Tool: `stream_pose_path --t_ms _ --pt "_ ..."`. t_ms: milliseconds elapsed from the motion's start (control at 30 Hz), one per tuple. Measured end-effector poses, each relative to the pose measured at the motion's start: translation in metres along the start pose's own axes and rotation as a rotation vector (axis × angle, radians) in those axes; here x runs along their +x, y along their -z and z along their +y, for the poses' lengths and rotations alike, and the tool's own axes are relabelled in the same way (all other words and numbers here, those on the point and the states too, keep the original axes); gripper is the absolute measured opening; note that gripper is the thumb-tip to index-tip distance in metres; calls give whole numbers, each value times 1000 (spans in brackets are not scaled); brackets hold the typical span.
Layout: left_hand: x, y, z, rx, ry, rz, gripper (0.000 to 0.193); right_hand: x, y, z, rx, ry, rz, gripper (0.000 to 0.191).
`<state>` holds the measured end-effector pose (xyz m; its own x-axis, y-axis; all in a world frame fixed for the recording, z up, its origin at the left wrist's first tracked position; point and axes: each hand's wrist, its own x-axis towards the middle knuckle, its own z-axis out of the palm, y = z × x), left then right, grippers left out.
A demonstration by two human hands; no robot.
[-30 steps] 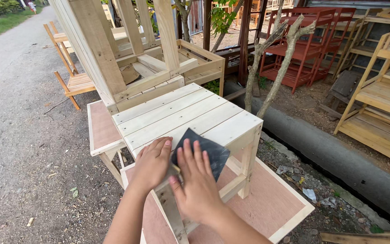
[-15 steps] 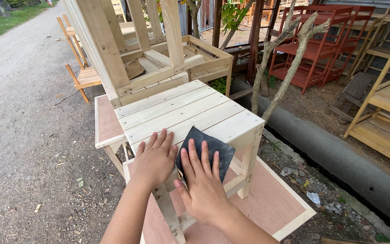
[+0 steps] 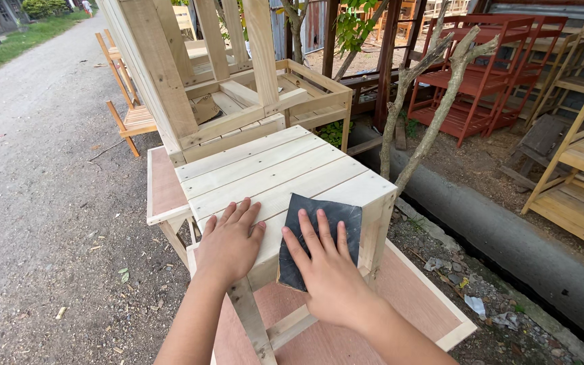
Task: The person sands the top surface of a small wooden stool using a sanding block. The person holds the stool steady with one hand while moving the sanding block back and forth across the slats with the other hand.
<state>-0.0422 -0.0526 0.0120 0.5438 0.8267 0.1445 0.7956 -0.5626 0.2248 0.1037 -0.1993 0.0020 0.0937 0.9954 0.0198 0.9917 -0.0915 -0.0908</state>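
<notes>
I see my right hand [image 3: 329,270] lying flat, fingers spread and gripping nothing, pressed onto a dark sheet of sandpaper [image 3: 322,233] just right of the frame's centre. The sandpaper lies on the near right corner of a pale slatted wooden stool [image 3: 265,169], its lower edge hanging past the front edge of the top. My left hand [image 3: 230,243] is also open, palm down on the bare slats just left of the sandpaper, not touching it. Under the stool, at the bottom of the frame, I see a reddish plywood panel [image 3: 400,304] with a pale wooden rim. Behind, in the upper middle, stands more unpainted wooden furniture [image 3: 238,88]. Red painted racks [image 3: 481,74] stand at the upper right, and a gravel path [image 3: 42,169] fills the left side
</notes>
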Motion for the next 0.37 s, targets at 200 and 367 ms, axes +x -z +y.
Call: stream_pose_path --t_ms 200,367 --pt "2 -2 -1 3 -11 20 58 30 1 69 -28 -210 324 99" --pt "3 -1 0 17 2 6 58 46 -32 95 -7 -294 423 89"
